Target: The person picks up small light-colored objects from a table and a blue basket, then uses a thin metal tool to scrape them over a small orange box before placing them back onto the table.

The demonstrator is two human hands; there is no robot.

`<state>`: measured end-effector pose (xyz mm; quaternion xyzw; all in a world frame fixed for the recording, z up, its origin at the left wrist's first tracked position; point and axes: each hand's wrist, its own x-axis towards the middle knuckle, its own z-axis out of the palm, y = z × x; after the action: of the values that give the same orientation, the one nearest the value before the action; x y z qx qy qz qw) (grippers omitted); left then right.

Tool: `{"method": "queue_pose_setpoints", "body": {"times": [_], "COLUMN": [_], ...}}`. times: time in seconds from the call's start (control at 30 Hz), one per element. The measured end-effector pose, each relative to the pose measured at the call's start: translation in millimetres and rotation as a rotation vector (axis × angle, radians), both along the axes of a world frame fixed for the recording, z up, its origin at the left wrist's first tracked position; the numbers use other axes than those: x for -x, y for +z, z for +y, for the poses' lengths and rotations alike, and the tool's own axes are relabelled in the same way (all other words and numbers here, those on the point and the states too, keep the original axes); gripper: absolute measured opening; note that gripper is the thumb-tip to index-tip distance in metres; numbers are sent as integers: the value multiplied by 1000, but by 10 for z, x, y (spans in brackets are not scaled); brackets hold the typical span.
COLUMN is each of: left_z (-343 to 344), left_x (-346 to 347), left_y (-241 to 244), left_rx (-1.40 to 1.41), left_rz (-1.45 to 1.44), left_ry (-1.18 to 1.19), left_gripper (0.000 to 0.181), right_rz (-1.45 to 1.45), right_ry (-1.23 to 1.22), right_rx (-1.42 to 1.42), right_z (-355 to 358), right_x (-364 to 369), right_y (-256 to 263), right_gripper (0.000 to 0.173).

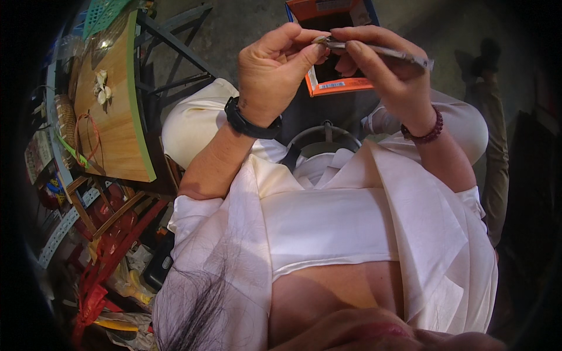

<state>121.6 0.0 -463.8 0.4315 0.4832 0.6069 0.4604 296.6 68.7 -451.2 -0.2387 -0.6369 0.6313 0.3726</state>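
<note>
My left hand (pixel 281 66), with a black band at the wrist, pinches a small pale piece (pixel 319 40) between thumb and fingers; it may be a garlic clove. My right hand (pixel 386 61) grips a slender metal tool (pixel 386 51), its tip at the small piece and its other end pointing right. The tool's exact kind cannot be told. Both hands meet above an open orange cardboard box (pixel 342 84), whose inside is dark. On the wooden tabletop (pixel 120 131) at the left lie garlic cloves (pixel 102 93), grouped together.
A reddish cord loop (pixel 97 140) and a woven basket (pixel 65 127) are at the table's left side. Dark metal table legs (pixel 175 48) stand between table and box. Red plastic items (pixel 114 219) crowd the lower left. Another person's trousered leg (pixel 496 153) is at the right.
</note>
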Motion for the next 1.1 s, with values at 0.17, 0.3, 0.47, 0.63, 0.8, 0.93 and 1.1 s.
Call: {"method": "queue_pose_setpoints", "body": {"times": [0.17, 0.3, 0.47, 0.63, 0.8, 0.93, 1.1], "left_z": [-7, 4, 9, -17, -17, -24, -33], "left_x": [-25, -43, -4, 0, -31, -15, 0], "left_y": [50, 16, -33, 45, 38, 32, -6], "left_rx": [37, 23, -2, -23, -20, 25, 38], "left_rz": [39, -36, -112, 47, 29, 8, -29], "left_ry": [6, 3, -12, 19, 1, -7, -39], "left_gripper": [20, 18, 17, 17, 16, 16, 17], "right_rz": [-73, -108, -142, -146, -113, -127, -48], "right_ry": [-80, -115, -79, -12, -23, -26, -7], "right_rx": [-395, -581, -311, -4, 20, 73, 235], "right_z": [12, 7, 35, 76, -4, -35, -22], "right_x": [26, 53, 3, -63, 4, 11, -11], "right_y": [-46, -24, 9, 1, -59, -46, -91], "right_gripper": [19, 21, 21, 22, 23, 24, 26]}}
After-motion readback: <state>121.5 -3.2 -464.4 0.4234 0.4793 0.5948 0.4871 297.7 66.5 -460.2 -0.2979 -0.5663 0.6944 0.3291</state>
